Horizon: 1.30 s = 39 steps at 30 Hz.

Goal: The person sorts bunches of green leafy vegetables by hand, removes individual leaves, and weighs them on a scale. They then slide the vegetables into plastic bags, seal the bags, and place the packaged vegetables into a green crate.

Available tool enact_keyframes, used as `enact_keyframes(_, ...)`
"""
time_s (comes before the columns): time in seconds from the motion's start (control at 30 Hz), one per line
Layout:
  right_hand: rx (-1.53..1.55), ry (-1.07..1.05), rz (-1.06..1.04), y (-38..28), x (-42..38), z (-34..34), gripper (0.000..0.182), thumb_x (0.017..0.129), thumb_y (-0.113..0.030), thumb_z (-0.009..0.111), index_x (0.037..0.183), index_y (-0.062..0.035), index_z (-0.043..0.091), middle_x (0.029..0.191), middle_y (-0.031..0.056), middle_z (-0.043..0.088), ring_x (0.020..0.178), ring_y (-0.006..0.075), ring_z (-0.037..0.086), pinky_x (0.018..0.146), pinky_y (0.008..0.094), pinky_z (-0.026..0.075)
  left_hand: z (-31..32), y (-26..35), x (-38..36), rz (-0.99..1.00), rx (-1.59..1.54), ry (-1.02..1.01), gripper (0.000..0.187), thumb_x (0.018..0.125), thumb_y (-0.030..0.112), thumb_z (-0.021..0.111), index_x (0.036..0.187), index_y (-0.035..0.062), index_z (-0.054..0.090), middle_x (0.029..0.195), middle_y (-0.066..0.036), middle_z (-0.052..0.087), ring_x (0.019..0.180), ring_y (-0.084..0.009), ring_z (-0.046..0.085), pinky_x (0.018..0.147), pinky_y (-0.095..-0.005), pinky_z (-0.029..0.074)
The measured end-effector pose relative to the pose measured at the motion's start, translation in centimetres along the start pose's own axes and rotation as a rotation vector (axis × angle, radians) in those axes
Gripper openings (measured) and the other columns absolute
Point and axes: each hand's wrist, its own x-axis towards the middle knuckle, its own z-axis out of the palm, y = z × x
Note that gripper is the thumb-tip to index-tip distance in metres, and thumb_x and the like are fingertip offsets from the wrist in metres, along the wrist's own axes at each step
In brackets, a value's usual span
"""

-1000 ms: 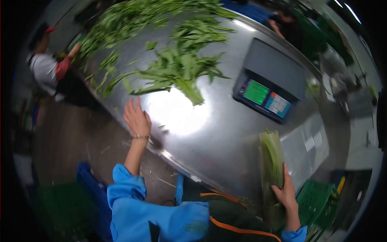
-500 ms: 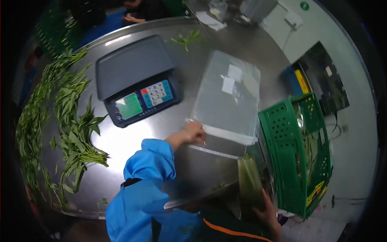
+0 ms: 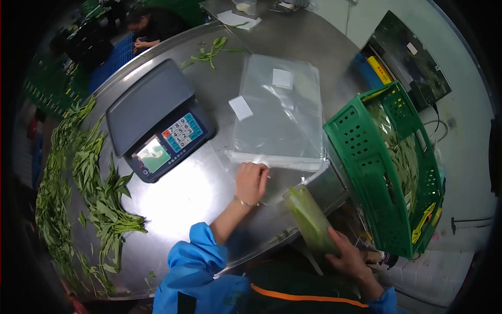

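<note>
The left forearm [image 3: 228,224] stretches forward, bare to the wrist, with the left hand [image 3: 252,183] back uppermost and fingers curled under. Lower, the right wrist [image 3: 368,282] angles inward, the right hand's [image 3: 347,255] grip clasped, thumb apart from the fingers.

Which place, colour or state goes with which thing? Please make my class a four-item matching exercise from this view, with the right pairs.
Things
1. scale
2. left hand
3. green-walled crate
4. right hand

Descriptions
A. grasping wrapped greens
B. between loose greens and clear plastic
C. has holes in its sides
D. at the clear plastic's near edge

Pairs: 1-B, 2-D, 3-C, 4-A
</note>
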Motion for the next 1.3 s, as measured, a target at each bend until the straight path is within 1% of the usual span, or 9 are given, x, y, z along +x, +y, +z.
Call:
enact_keyframes(0.43,-0.138,0.037,-0.079,-3.1,10.5,4.5,0.086,0.070,-0.019,0.066,0.139,-0.0135,0.015,0.124,0.0246,0.038,0.108,0.0434,0.044,0.090,0.0447,0.039,-0.8,6.4,-2.0,0.396,0.011,0.050,0.016,0.074,0.014,0.063,0.086,0.0071,0.055,0.078,-0.007,0.052,0.079,-0.0250,0.050,0.078,-0.0378,0.034)
enact_keyframes(0.57,-0.036,0.356,-0.375,-2.2,12.9,6.7,0.087,0.072,-0.029,0.068,0.136,-0.0023,0.016,0.130,0.0234,0.027,0.114,0.0400,0.038,0.091,0.0426,0.038,0.5,4.3,-5.6,0.008,0.013,0.275,0.046,0.071,0.027,0.069,0.105,0.0029,0.051,0.109,-0.015,0.048,0.105,-0.0322,0.044,0.091,-0.0396,0.033)
enact_keyframes(0.67,1.011,0.328,0.198,-1.0,12.6,5.2,0.078,0.081,-0.031,0.060,0.137,-0.0098,0.009,0.130,0.0174,0.033,0.102,0.0269,0.049,0.068,0.0387,0.049,0.2,0.8,-7.4,-0.860,-0.343,0.162,0.121,0.059,0.046,0.077,0.133,-0.0085,-0.001,0.124,-0.027,0.036,0.119,-0.0355,0.036,0.100,-0.0413,0.030)
enact_keyframes(0.77,0.711,0.074,0.332,1.5,17.2,5.8,0.076,0.084,-0.028,0.056,0.137,-0.0143,0.003,0.126,0.0143,0.039,0.089,0.0254,0.055,0.058,0.0381,0.049,-4.1,1.8,-6.0,-1.151,-0.920,0.015,0.117,0.061,0.049,0.075,0.133,-0.0098,0.004,0.122,-0.030,0.040,0.107,-0.0320,0.050,0.086,-0.0357,0.043)
enact_keyframes(0.83,1.001,0.064,0.368,2.7,17.8,7.3,0.055,0.083,-0.024,0.056,0.129,-0.0075,0.031,0.109,0.0137,0.053,0.078,0.0223,0.057,0.058,0.0335,0.047,-3.8,1.4,-7.5,-1.133,-0.757,0.035,0.103,0.065,0.049,0.072,0.131,-0.0092,0.017,0.115,-0.027,0.048,0.098,-0.0281,0.055,0.081,-0.0330,0.046)
enact_keyframes(0.9,0.171,0.198,-0.032,7.5,18.0,10.7,0.028,0.082,-0.019,0.056,0.103,0.0001,0.057,0.091,0.0147,0.059,0.073,0.0187,0.058,0.057,0.0295,0.045,-4.5,1.2,-9.6,-1.118,-0.580,0.045,0.091,0.069,0.048,0.069,0.129,-0.0086,0.029,0.108,-0.023,0.055,0.089,-0.0242,0.060,0.075,-0.0303,0.048)
enact_keyframes(0.97,0.247,0.331,0.089,2.8,12.3,10.9,0.023,0.083,-0.016,0.053,0.076,0.0046,0.062,0.078,0.0164,0.059,0.071,0.0159,0.056,0.059,0.0273,0.044,-6.4,2.1,-12.0,-0.959,-0.488,-0.098,0.059,0.079,0.044,0.061,0.116,-0.0012,0.052,0.091,-0.013,0.064,0.085,-0.0173,0.061,0.076,-0.0286,0.047)
enact_keyframes(1.1,1.070,0.591,0.037,2.7,13.5,11.8,0.025,0.084,-0.016,0.051,0.099,0.0020,0.059,0.084,0.0116,0.060,0.071,0.0147,0.053,0.064,0.0287,0.043,-6.2,2.0,-12.1,-0.689,-0.263,0.006,0.027,0.085,0.027,0.055,0.096,0.0028,0.061,0.083,-0.015,0.062,0.075,-0.0288,0.061,0.067,-0.0341,0.047)
enact_keyframes(1.3,0.324,0.433,-0.061,1.7,6.3,11.2,0.031,0.090,-0.020,0.042,0.074,0.0056,0.050,0.063,0.0250,0.044,0.052,0.0227,0.041,0.053,0.0351,0.039,-10.2,6.8,-15.7,-0.402,-0.050,-0.241,0.017,0.087,0.019,0.050,0.089,0.0026,0.052,0.076,-0.019,0.056,0.064,-0.0381,0.056,0.058,-0.0431,0.046)
